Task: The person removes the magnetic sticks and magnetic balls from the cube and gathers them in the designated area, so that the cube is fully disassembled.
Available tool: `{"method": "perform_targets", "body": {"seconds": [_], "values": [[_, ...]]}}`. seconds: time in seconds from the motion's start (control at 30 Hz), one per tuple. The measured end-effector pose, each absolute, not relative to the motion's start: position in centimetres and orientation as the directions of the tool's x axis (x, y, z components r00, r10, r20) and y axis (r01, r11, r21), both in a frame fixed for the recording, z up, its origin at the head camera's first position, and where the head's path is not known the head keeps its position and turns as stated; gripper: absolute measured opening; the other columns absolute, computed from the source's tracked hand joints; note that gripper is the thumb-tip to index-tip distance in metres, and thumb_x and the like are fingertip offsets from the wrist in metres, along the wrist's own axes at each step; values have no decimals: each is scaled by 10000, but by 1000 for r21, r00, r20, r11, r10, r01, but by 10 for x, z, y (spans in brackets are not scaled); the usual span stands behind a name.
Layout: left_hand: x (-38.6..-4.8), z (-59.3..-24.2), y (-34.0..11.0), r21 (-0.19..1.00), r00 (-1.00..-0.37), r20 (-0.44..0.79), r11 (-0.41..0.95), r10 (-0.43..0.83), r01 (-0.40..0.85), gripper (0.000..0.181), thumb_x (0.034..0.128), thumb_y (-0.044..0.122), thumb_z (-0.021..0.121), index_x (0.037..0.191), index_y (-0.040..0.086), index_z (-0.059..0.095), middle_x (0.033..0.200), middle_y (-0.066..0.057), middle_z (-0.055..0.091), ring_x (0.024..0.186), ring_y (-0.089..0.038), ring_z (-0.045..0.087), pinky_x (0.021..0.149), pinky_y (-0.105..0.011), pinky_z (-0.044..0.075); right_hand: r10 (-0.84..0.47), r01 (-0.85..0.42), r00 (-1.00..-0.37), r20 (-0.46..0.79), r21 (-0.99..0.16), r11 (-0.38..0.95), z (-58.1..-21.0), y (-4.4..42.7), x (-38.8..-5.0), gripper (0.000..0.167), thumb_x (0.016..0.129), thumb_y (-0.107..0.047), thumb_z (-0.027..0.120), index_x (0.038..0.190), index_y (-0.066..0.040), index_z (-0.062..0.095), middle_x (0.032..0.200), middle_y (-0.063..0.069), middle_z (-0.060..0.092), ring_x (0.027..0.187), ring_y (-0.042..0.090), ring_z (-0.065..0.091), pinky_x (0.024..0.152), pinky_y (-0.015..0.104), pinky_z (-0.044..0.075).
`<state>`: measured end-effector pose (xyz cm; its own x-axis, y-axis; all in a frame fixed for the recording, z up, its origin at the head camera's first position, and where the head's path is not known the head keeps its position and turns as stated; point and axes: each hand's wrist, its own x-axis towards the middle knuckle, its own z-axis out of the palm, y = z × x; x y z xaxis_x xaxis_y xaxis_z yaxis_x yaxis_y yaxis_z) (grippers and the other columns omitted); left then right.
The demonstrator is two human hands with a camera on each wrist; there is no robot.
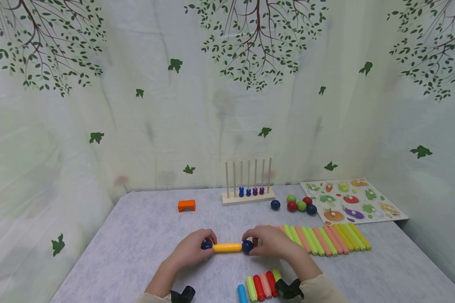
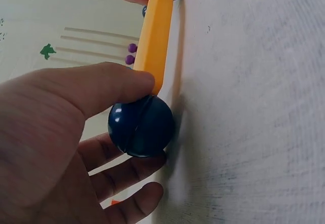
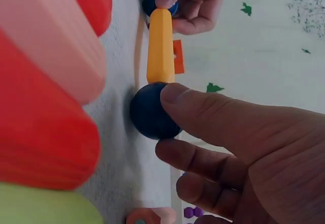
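A yellow rod (image 1: 228, 248) lies level just over the table, with a dark blue ball at each end. My left hand (image 1: 195, 247) holds the left blue ball (image 2: 141, 126); its thumb rests at the joint with the rod, and the other fingers curl behind the ball. At the opposite end, the right hand (image 1: 270, 241) pinches the right blue ball (image 3: 155, 111) between thumb and index finger. Both balls touch the rod's ends. In the wrist views, the assembly sits close to the tabletop; whether the balls touch it I cannot tell.
Several green, pink and yellow rods (image 1: 327, 240) lie in a row at right. Shorter coloured rods (image 1: 258, 287) sit near the front. Behind are an orange block (image 1: 186, 205), a pegged bead stand (image 1: 248, 197), loose balls (image 1: 301, 205) and a vegetable picture board (image 1: 354, 201).
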<state>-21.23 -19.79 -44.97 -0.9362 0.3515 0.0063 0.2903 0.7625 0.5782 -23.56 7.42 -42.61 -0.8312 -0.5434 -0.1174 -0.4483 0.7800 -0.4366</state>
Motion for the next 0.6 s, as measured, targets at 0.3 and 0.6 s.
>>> {"method": "perform_targets", "body": {"seconds": [0.3,0.6], "values": [[-211,-452,-195,533,-930,-3,788,368,310,118,868,333,769,975,297,738,918,105,620,822,-81,534,777,-317,476,-577,-474,-794,-192,-397,786,-431,70,-231,241,849,-373,789,1074,-334,715,761,-125,583,698,69,505,649,217,431],[-212,-454,-197,524,-924,0,787,381,325,107,877,314,762,980,314,737,929,120,604,835,-76,530,760,-297,461,-639,-537,-742,-203,-391,748,-427,72,-228,217,858,-260,757,1043,-362,709,836,-138,589,743,53,508,674,219,435]]}}
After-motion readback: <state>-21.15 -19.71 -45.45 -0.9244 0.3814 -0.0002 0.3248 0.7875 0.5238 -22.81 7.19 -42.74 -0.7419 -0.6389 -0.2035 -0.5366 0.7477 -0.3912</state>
